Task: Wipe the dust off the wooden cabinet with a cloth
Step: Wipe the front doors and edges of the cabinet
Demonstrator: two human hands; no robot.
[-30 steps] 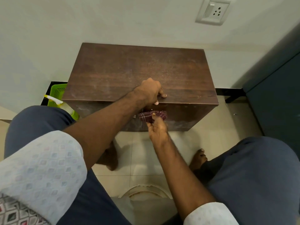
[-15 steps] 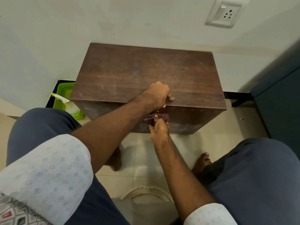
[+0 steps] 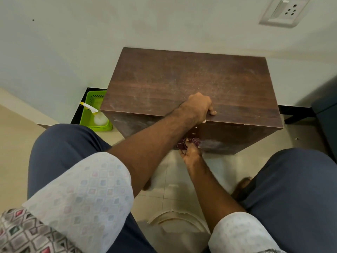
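Note:
A low dark-brown wooden cabinet stands against the wall, its top streaked with pale dust. My left hand grips the front edge of the top, thumb over the rim. Below it, my right hand presses a bunched maroon checked cloth against the lower part of the cabinet's front face. A grey dust smear shows on the front just right of the cloth. My left forearm hides part of the front panel.
A green plastic basket holding a spray bottle sits on the floor left of the cabinet. A wall socket is upper right. A dark blue cabinet stands at right. My knees and a cream stool rim fill the foreground.
My right hand has slid the cloth downward on the cabinet's front face. My left hand keeps its grip on the top edge. The camera has shifted, so the cabinet sits further right in view.

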